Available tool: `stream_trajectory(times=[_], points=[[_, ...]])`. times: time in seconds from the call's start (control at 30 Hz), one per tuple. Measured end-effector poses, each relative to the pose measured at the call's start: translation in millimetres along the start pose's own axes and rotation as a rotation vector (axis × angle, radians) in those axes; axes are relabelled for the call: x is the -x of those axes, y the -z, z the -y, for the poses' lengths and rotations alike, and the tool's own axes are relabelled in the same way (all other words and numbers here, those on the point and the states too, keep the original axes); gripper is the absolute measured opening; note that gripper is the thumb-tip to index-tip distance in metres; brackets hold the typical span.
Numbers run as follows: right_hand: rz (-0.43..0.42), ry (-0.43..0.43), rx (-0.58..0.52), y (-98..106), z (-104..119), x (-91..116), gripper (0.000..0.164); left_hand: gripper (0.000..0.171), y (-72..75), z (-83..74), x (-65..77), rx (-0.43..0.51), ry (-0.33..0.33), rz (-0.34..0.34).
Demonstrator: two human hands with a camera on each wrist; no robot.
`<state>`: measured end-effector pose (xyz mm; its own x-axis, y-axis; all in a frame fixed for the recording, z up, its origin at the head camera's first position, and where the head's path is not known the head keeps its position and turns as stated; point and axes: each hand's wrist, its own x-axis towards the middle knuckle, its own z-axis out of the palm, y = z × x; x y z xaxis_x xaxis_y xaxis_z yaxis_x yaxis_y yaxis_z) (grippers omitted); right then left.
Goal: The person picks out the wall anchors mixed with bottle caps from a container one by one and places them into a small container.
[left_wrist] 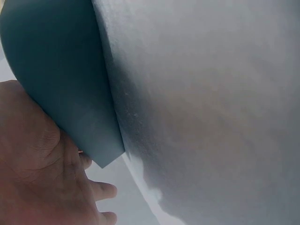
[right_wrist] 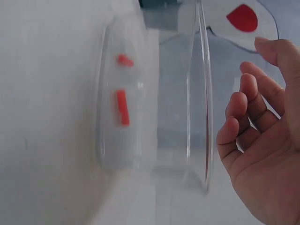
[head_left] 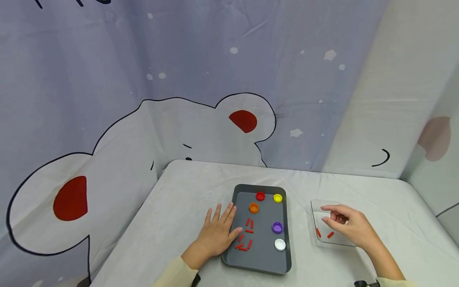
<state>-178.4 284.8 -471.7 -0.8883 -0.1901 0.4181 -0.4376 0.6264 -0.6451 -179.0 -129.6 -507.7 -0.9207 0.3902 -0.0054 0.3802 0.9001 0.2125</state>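
Note:
My left hand [head_left: 216, 235] lies with spread, straight fingers over the left rim of a dark grey tray [head_left: 263, 255], its thumb reaching inside. In the left wrist view, the palm is against the outer side of the tray [left_wrist: 61, 84]. Several short red sticks [head_left: 249, 231] lie on the tray's left half. Above a clear plastic box [head_left: 337, 244] hovers my right hand [head_left: 353, 225], fingers loosely bent, thumb apart from the index finger and nothing between them. Two red sticks [right_wrist: 123, 108] lie inside the box; the right wrist view shows the hand [right_wrist: 262, 126] beside its rim.
Small round caps stand in the tray: red [head_left: 260, 196], yellow [head_left: 277, 198], orange [head_left: 254, 207], purple [head_left: 277, 227] and white [head_left: 280, 244]. A white cloth [head_left: 172, 207] covers the table. Behind it hangs a printed curtain [head_left: 201, 52].

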Motion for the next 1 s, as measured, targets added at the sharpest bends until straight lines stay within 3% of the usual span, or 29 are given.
stream_trajectory(times=[0.47,1.0], points=[[0.027,0.142,-0.067,-57.6,37.6,-14.2,0.023,0.074,-2.9,0.9,-0.7,-0.024,0.001,-0.011],[0.12,0.162,-0.151,-98.1,59.5,-30.7,0.022,0.073,-3.2,0.8,-0.6,-0.026,-0.01,-0.025]])
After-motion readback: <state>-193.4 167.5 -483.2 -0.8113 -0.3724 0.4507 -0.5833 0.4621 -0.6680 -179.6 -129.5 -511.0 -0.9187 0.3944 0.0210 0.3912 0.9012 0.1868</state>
